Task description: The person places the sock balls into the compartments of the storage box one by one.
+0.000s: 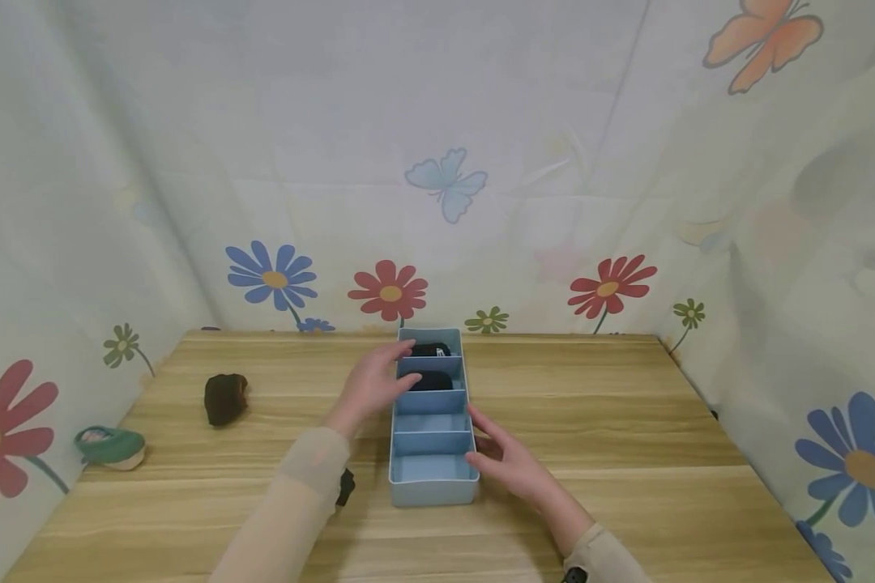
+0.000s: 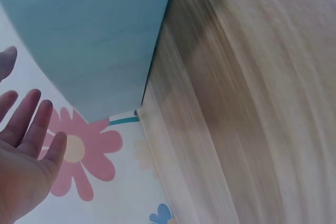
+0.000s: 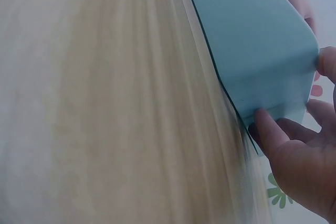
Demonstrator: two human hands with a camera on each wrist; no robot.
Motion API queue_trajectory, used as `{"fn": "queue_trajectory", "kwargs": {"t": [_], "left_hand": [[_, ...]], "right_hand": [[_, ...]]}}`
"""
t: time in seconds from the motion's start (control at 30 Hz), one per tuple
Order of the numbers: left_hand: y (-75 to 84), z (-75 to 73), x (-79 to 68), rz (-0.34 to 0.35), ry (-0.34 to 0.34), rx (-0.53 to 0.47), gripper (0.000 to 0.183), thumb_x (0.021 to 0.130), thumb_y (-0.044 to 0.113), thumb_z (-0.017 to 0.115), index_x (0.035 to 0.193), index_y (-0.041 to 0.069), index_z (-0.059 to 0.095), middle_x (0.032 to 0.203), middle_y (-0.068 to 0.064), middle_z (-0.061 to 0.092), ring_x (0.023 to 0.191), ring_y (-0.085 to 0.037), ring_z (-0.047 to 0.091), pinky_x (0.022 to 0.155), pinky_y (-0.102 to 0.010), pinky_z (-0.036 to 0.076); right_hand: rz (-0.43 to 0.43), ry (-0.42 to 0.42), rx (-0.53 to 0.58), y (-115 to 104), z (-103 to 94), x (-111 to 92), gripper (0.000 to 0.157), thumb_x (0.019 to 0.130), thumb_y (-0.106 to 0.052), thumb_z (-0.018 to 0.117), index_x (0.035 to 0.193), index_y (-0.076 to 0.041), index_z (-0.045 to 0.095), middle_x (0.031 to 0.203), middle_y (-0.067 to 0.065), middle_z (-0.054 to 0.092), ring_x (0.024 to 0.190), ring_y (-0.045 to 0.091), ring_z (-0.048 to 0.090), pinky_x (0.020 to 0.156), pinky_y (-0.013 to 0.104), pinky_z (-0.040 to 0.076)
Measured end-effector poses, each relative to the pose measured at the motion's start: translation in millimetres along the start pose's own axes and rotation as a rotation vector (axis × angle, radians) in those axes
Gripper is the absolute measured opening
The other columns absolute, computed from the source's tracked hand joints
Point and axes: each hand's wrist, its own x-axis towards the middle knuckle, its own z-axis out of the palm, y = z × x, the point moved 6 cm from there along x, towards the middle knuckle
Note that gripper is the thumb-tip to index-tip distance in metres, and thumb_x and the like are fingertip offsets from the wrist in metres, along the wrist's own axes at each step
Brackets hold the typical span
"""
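A long light-blue divided box sits on the table, its several compartments in a row running away from me. Black soft bundles fill the two far ones: a bundle with white marks at the back and a plain black bundle in front of it. My left hand reaches over the box's left edge, thumb beside the plain bundle and fingers by the back one. In the left wrist view its fingers are spread loosely. On the other side, my right hand rests its fingertips against the box's right wall, thumb by the rim.
Toward the table's left edge lies a dark brown bundle. Beyond it, nearer the edge, is a green item with a pale underside. The wood-grain table meets a flower-printed cloth at the back and sides.
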Motion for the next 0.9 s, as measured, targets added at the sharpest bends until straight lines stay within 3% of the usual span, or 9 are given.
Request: {"fn": "queue_trajectory", "kwargs": {"t": [0.17,0.6,0.9], "left_hand": [[-8.3,-6.9,-2.2,0.004,0.045,-0.026,0.063,0.087,0.024,0.078,0.143,0.009,0.052,0.13,-0.013,0.062,0.119,-0.029,0.057,0.101,-0.049,0.046],[-45.0,-23.7,-8.5,-0.08,0.112,0.012,0.064,0.086,0.029,0.078,0.141,0.007,0.053,0.126,-0.014,0.063,0.117,-0.032,0.057,0.1,-0.051,0.046],[-72.0,-48.0,-17.2,-0.122,0.205,0.029,0.063,0.086,0.026,0.078,0.139,0.004,0.054,0.124,-0.018,0.064,0.116,-0.035,0.057,0.099,-0.053,0.044]], "right_hand": [[-0.009,-0.007,0.01,-2,0.8,0,0.072,0.097,-0.015,0.064,0.158,-0.017,0.026,0.16,0.018,0.025,0.135,0.041,0.042,0.111,0.052,0.033],[-0.019,-0.014,0.02,-2,1.5,-1,0.072,0.097,-0.014,0.064,0.158,-0.015,0.027,0.16,0.019,0.026,0.135,0.041,0.042,0.111,0.052,0.032],[-0.025,-0.013,0.031,-2,0.9,0,0.072,0.097,-0.013,0.064,0.158,-0.015,0.027,0.16,0.019,0.025,0.135,0.042,0.042,0.112,0.052,0.031]]}}
